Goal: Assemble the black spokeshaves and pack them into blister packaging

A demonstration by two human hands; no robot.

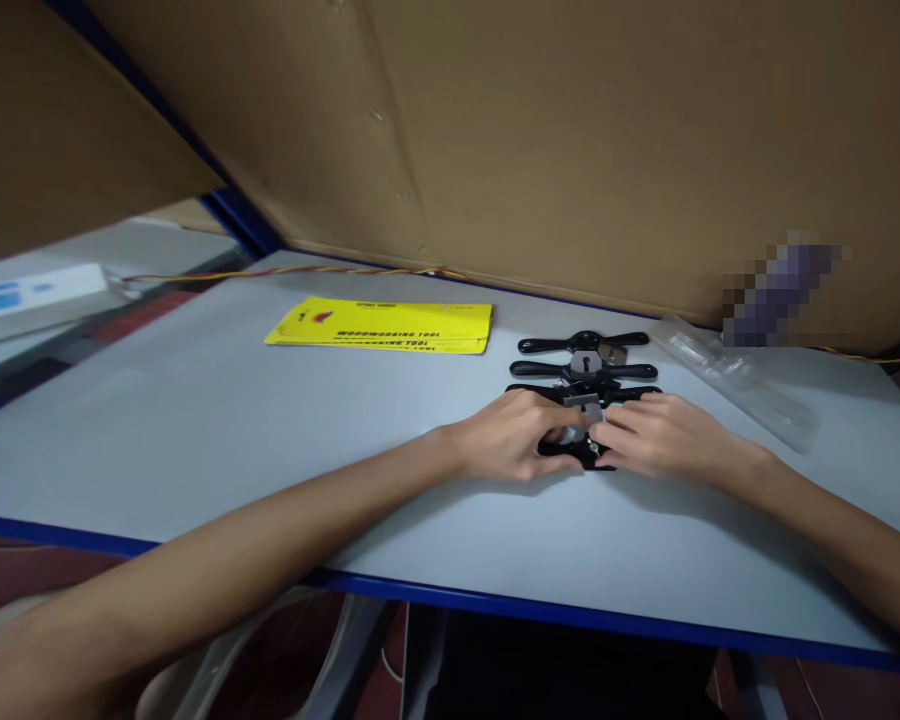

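Close to the front of the table, a black spokeshave is between my two hands. My left hand grips it from the left, thumb along the near side and index finger reaching over the grey metal blade. From the right, my right hand closes on it, fingertips bent together near a small bright screw. My fingers cover most of both handles. Just beyond lie more black spokeshaves in a row, one with a grey blade plate and the farthest with a loose-looking metal plate beside it.
Yellow cards printed "WOODWORKING TOOL" are stacked at the back left. Clear plastic packaging lies right of the tools. A cardboard-brown partition rises behind the table. Twisted wires run along its base from a white box.
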